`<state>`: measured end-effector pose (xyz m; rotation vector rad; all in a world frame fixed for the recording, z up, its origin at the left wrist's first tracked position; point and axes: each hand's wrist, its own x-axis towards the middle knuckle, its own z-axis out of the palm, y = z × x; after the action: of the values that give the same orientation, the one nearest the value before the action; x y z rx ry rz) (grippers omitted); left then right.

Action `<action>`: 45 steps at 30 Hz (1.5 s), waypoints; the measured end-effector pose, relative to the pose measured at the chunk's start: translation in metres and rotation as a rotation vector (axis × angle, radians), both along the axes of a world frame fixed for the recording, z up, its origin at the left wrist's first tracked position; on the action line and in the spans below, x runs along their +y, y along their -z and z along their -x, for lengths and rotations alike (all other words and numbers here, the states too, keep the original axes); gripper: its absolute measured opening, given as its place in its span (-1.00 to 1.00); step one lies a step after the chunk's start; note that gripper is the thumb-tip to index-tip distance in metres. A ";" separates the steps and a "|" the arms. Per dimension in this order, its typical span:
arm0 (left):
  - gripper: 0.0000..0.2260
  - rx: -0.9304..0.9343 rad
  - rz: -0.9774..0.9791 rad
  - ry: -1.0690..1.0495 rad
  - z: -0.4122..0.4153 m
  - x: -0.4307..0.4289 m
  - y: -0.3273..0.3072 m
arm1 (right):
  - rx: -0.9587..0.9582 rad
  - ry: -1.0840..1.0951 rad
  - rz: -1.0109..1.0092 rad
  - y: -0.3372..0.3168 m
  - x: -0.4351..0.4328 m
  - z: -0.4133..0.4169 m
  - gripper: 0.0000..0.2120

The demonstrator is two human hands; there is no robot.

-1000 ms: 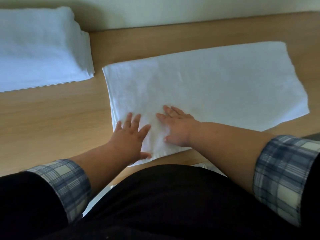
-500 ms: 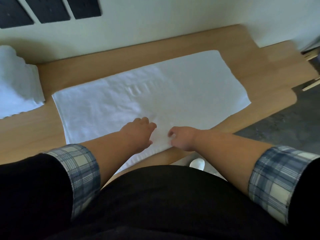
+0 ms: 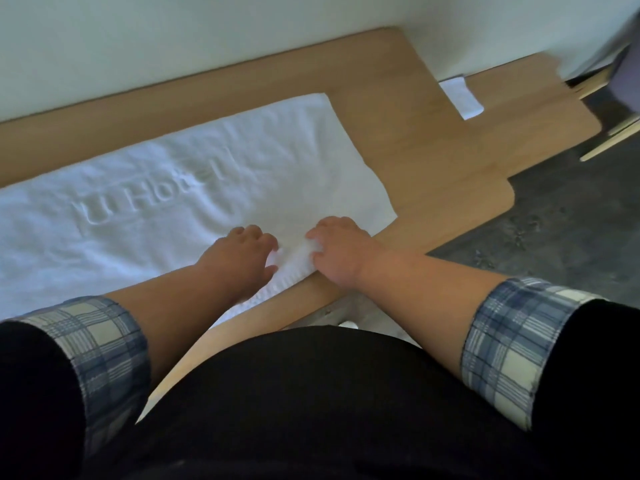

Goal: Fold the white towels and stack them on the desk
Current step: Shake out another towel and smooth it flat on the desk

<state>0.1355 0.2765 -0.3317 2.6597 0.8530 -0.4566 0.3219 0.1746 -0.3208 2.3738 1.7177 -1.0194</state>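
Observation:
A white towel [image 3: 194,202] with embossed hotel lettering lies spread flat on the wooden desk [image 3: 433,168], reaching past the left edge of the view. My left hand [image 3: 242,258] rests on the towel near its front edge, fingers curled around a small ridge of cloth. My right hand [image 3: 339,251] sits just right of it at the front right part of the towel, fingers curled and pinching the same bunched cloth. The stack of folded towels is out of view.
The desk's front edge runs diagonally below my hands, with dark grey floor [image 3: 554,244] to the right. A small white cloth [image 3: 462,97] lies at the desk's notch by the white wall [image 3: 242,32]. Wooden furniture legs [image 3: 609,140] stand at far right.
My hands slid right along the towel's front edge, went from flat to curled, and now bunch the cloth between them. The view turned right, so the folded stack left the frame.

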 end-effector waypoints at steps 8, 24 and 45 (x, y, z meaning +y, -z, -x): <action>-0.63 -0.039 -0.005 -0.175 -0.081 -0.027 0.012 | 0.272 0.678 -0.155 0.009 0.018 -0.125 -0.23; -0.07 0.152 -0.131 -0.156 -0.127 -0.059 0.004 | 0.543 0.239 0.376 -0.001 0.025 -0.172 -0.61; -0.72 -0.103 0.177 -0.114 -0.132 -0.036 -0.011 | 0.231 0.047 -0.244 -0.008 0.029 -0.120 -0.65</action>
<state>0.2672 0.2409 -0.3203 2.4366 0.8841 -0.3470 0.4417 0.2036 -0.3128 2.5376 1.9774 -1.1963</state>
